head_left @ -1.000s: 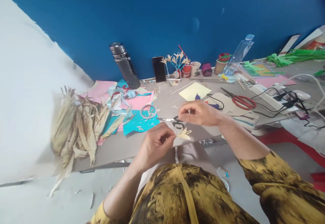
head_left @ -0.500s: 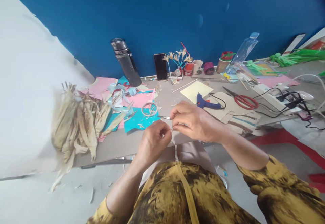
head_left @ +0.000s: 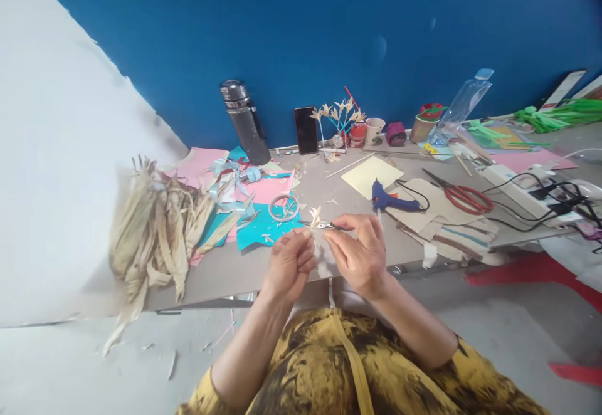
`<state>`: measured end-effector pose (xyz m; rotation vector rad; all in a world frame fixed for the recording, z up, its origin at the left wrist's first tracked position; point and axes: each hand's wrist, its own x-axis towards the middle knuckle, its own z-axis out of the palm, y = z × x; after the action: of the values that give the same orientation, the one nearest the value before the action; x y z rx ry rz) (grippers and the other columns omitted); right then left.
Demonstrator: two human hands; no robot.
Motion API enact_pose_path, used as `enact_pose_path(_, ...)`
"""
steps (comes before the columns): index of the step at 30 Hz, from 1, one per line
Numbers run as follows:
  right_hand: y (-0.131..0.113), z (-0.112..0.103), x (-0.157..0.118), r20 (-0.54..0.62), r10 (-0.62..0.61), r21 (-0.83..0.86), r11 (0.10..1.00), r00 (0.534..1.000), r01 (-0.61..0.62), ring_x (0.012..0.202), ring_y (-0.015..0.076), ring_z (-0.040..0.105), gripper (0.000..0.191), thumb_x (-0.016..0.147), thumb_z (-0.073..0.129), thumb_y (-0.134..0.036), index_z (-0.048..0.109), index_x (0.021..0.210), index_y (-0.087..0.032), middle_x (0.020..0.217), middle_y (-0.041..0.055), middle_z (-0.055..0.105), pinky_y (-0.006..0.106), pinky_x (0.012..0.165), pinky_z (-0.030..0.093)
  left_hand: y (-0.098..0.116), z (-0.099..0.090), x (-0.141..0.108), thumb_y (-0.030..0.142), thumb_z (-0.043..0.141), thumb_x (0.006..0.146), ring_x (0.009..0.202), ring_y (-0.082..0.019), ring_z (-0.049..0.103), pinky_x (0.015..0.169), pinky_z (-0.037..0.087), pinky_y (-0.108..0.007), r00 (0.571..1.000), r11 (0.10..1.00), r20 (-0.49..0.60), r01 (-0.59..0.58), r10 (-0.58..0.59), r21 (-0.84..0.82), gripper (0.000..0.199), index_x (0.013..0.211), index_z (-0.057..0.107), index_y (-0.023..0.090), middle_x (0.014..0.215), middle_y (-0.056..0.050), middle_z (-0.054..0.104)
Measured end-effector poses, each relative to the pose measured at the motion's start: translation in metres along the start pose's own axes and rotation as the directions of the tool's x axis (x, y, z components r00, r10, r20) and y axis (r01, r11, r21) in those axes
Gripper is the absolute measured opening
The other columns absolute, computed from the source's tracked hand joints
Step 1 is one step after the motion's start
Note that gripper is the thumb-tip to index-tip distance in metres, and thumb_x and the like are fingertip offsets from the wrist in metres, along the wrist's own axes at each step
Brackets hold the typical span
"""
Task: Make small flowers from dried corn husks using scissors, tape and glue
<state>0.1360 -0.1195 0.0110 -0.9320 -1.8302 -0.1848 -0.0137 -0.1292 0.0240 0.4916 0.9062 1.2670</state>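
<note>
Between my hands, a small pale husk flower [head_left: 315, 217] stands upright, its base pinched by the closed fingers of my left hand [head_left: 290, 261]. Just to its right, my right hand [head_left: 360, 249] has its fingers drawn together near small scissors [head_left: 328, 225] lying level behind the flower. Whether the fingertips grip the scissors or only touch beside them I cannot tell. Blue paper [head_left: 256, 230] with a tape ring [head_left: 283, 208] and scraps lies beyond my left hand. A blue glue gun [head_left: 395, 199] rests past my right hand.
Dried husks [head_left: 164, 233] hang over the left table edge. A flask [head_left: 247, 123], phone [head_left: 306, 130] and several finished flowers [head_left: 339, 113] stand at the back. Red-handled scissors [head_left: 465, 199], a striped cloth [head_left: 463, 236] and a power strip [head_left: 522, 189] with cables are at right.
The husk flower now shows above my left fingertips. My right hand has moved a little lower and away from the left. The whole view has shifted slightly.
</note>
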Motion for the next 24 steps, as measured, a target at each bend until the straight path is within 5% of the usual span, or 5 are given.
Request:
enact_pose_path(4, -0.002, 0.005, 0.005, 0.005, 0.22, 0.24, 0.946, 0.975, -0.215, 0.088, 0.0202, 0.059, 0.011, 0.092, 0.062, -0.018, 0.072, 0.088, -0.022, 0.097, 0.0082, 0.064, 0.036, 0.084, 0.049, -0.002, 0.002, -0.002, 0.019, 0.075, 0.073, 0.044, 0.0, 0.012, 0.036, 0.015, -0.012, 0.971, 0.955, 0.185, 0.191, -0.15, -0.228, 0.029, 0.07, 0.047, 0.015, 0.063, 0.009, 0.037)
enact_pose_path(9, 0.001, 0.006, 0.006, 0.324, 0.431, 0.618, 0.578, 0.842, -0.533, 0.09, 0.018, 0.061, 0.014, 0.09, 0.067, -0.032, 0.071, 0.085, -0.019, 0.102, 0.0073, 0.063, 0.029, 0.075, 0.049, -0.002, -0.005, -0.001, 0.022, 0.078, 0.074, 0.042, 0.001, 0.01, 0.037, 0.015, -0.012, 0.934, 0.957, 0.331, 0.212, -0.137, -0.2, 0.029, 0.071, 0.051, 0.014, 0.059, 0.01, 0.035)
enact_pose_path(14, 0.031, -0.002, 0.019, 0.627, 0.034, 0.742, 0.279, 0.778, -0.61, 0.095, 0.0183, 0.061, 0.022, 0.085, 0.074, -0.039, 0.075, 0.082, -0.018, 0.105, 0.0072, 0.062, 0.031, 0.082, 0.049, 0.008, -0.015, 0.001, 0.03, 0.084, 0.066, 0.04, 0.0, 0.02, 0.04, 0.015, -0.016, 0.789, 0.934, 0.5, 0.294, -0.358, 0.204, 0.03, 0.073, 0.062, 0.011, 0.051, 0.007, 0.041)
enact_pose_path(20, 0.055, -0.014, 0.066, 0.737, -0.524, 0.676, 0.549, 0.427, -0.492, 0.093, 0.0158, 0.062, 0.008, 0.085, 0.072, -0.023, 0.077, 0.08, -0.019, 0.1, 0.0036, 0.065, 0.03, 0.087, 0.048, 0.015, -0.009, -0.003, 0.028, 0.081, 0.064, 0.048, -0.005, 0.035, 0.046, 0.021, -0.022, 0.826, 0.748, 0.353, 0.12, -0.441, 0.653, 0.023, 0.073, 0.069, 0.011, 0.059, 0.002, 0.053)
enact_pose_path(24, 0.038, -0.025, 0.079, 0.757, -0.442, 0.515, 0.857, 0.482, -0.022, 0.092, 0.0186, 0.058, 0.017, 0.086, 0.067, -0.01, 0.073, 0.072, -0.018, 0.094, 0.0052, 0.066, 0.033, 0.084, 0.044, 0.006, -0.012, -0.001, 0.029, 0.072, 0.07, 0.048, -0.005, 0.03, 0.046, 0.019, -0.021, 0.982, 0.636, 0.162, -0.063, -0.1, 0.769, 0.019, 0.064, 0.064, 0.013, 0.052, 0.006, 0.044)
